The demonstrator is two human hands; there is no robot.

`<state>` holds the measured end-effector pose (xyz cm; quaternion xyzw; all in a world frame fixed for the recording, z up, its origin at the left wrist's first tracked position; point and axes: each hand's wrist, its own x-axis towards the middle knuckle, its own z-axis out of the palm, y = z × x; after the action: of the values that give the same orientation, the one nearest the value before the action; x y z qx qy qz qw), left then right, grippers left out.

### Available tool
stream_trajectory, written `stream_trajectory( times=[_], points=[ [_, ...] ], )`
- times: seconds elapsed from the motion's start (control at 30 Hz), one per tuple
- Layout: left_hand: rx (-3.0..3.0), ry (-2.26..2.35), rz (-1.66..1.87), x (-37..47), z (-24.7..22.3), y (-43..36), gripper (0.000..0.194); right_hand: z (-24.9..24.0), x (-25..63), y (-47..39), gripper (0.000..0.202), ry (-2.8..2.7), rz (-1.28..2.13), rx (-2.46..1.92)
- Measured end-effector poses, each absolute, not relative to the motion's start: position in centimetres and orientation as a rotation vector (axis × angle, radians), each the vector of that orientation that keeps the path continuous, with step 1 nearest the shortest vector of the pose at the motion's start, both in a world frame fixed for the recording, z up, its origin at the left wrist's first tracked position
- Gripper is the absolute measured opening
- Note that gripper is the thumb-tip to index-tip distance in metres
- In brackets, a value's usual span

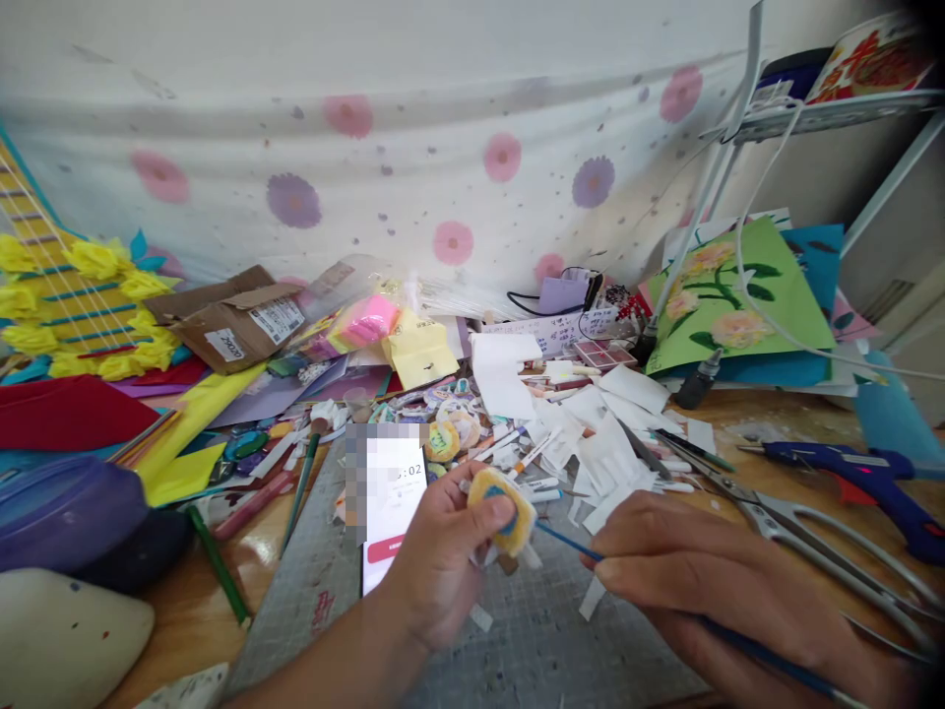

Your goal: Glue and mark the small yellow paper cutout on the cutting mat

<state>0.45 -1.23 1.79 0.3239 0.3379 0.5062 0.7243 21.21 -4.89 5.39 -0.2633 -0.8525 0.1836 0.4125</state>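
Observation:
My left hand [450,556] is closed on a small yellow craft piece [526,512] with a blue patch in its middle, and the thumb presses on its face. In my right hand [709,581] is a thin blue paintbrush [565,540], held like a pen. The brush points left, its tip at the right edge of the yellow piece; whether they touch I cannot tell. Below both hands lies a grey cutting mat [517,660] with small white paper scraps on it. A lit phone [395,492] rests on the mat beyond my left forearm.
Paper scraps and markers [528,453] pile up behind the hands. Large scissors [783,522] and a blue glue gun [849,463] lie at right, below a metal shelf [834,123]. At left are a purple pouch [66,512], a green pencil [218,566] and a cardboard box [236,320].

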Motion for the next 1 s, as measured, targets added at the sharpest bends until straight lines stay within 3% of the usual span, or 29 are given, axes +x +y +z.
stream_trajectory(
  times=[0.27,0.43,0.53,0.8,1.0],
  points=[
    [0.874,0.72,1.113,0.1,1.6,-1.1,0.022,5.7,22.3,-5.1,0.03,-2.064,0.558,-0.767],
    [0.981,0.733,1.126,0.1,1.6,-1.0,0.019,6.0,22.3,-5.8,0.013,-1.94,0.623,-0.749],
    [1.109,0.753,1.143,-0.4,1.9,-0.1,0.018,5.6,22.7,-5.5,0.016,-1.902,0.705,-0.81],
    [1.127,0.702,1.26,-2.6,1.6,2.4,0.028,1.5,18.2,-4.1,0.03,-2.528,0.825,-0.779],
    [1.126,0.706,1.265,-2.6,1.8,2.2,0.031,-0.9,14.8,-3.5,0.029,-2.699,0.675,-0.836]
  ],
)
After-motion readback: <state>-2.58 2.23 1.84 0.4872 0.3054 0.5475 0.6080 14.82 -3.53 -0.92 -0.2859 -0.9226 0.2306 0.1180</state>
